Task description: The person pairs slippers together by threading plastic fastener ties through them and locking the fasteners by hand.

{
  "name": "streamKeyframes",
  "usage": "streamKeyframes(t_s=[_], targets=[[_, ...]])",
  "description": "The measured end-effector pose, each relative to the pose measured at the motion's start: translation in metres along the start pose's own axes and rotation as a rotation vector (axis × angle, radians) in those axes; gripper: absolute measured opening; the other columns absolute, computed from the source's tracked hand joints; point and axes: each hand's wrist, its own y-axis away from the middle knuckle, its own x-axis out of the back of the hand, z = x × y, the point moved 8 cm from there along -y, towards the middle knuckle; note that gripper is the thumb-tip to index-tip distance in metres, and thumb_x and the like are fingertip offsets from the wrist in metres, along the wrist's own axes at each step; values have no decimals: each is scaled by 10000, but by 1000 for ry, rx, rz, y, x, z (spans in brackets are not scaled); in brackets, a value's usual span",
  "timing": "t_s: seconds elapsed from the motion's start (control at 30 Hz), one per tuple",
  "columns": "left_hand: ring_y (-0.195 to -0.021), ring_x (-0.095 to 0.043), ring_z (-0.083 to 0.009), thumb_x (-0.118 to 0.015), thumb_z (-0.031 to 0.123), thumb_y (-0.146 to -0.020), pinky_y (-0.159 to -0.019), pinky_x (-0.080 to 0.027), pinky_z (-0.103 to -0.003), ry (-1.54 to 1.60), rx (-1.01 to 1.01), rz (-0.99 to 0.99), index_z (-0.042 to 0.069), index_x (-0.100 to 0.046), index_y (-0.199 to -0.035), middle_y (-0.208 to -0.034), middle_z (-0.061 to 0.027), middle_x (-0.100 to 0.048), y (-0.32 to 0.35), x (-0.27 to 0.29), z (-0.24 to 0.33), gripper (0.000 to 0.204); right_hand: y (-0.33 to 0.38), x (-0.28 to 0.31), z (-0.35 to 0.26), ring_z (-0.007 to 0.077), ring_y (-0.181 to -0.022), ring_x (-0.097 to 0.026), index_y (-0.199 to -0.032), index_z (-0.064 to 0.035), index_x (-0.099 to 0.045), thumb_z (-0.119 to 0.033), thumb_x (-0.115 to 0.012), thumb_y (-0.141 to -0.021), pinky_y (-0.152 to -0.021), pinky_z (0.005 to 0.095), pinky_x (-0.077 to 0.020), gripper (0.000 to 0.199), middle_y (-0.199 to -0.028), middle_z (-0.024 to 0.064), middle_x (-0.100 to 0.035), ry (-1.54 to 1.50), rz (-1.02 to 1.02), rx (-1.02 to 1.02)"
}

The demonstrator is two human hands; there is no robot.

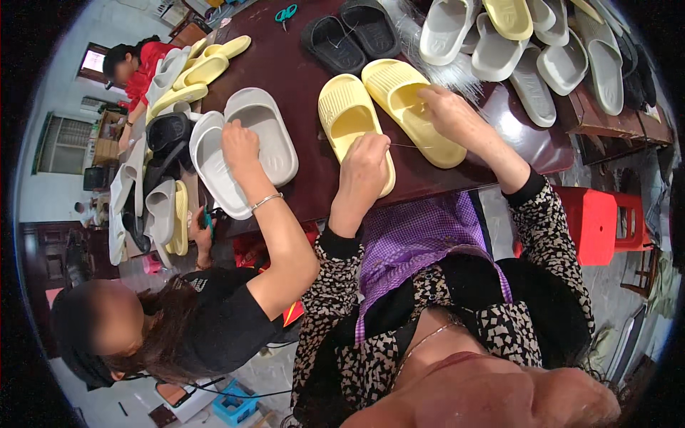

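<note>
Two yellow slippers lie side by side before me, a left one (347,107) and a right one (439,146). My left hand (362,167) is closed in a pinch over the left slipper's open side. From its fingertips a thin clear strand (412,147) stretches across to the right slipper. My right hand (457,118) reaches over the right slipper, its fingers bent closed on the edge of the strap; the thumb is mostly hidden. Beyond them, a bundle of fine clear strands (439,60) lies on the dark red table (271,60).
Black slippers (349,39) joined by a clear strand lie ahead. Grey slippers (564,64) are heaped at far right. On my left a co-worker's hand (241,146) grips grey slippers (267,135). Teal scissors (285,14) lie far off. A red stool (589,225) stands right.
</note>
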Motion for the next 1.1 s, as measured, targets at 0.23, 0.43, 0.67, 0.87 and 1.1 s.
streamKeyframes(t_s=[0.23,0.43,0.67,0.87,1.1], targets=[[-810,-574,-340,-520,35,-850,-726,-460,-392,-47,1,18,-27,-544,-892,-860,-172,-583,-6,0,-20,79,-16,-11,-18,400,-925,-560,-959,69,-537,50,-462,-758,-808,422,-464,215,-944,262,-550,-44,-55,121],[-769,-585,-335,-503,67,-877,-700,-473,-367,359,114,-148,-18,-553,-920,-831,-170,-593,-2,-4,-3,108,-15,-26,-11,395,-928,-528,-954,59,-510,-11,-487,-795,-796,431,-442,175,-958,226,-529,77,-23,134],[-766,-593,-328,-510,71,-872,-692,-476,-362,300,88,-187,-10,-554,-938,-821,-165,-596,10,-1,5,113,-9,-24,-14,381,-990,-510,-983,73,-503,-21,-472,-796,-863,419,-423,211,-992,225,-522,163,-28,122],[-765,-578,-328,-535,19,-811,-690,-467,-400,-20,-18,-16,1,-541,-902,-801,-161,-577,6,4,-12,93,-8,-24,-15,389,-1001,-494,-1011,84,-474,-26,-471,-802,-858,426,-419,236,-1023,235,-495,106,14,97],[-825,-568,-332,-524,-3,-797,-713,-461,-401,-172,-79,116,4,-533,-875,-893,-147,-571,-3,-1,-28,79,-4,-25,-23,393,-1005,-487,-1007,81,-462,-48,-477,-818,-863,438,-403,230,-1021,243,-488,24,63,139]])
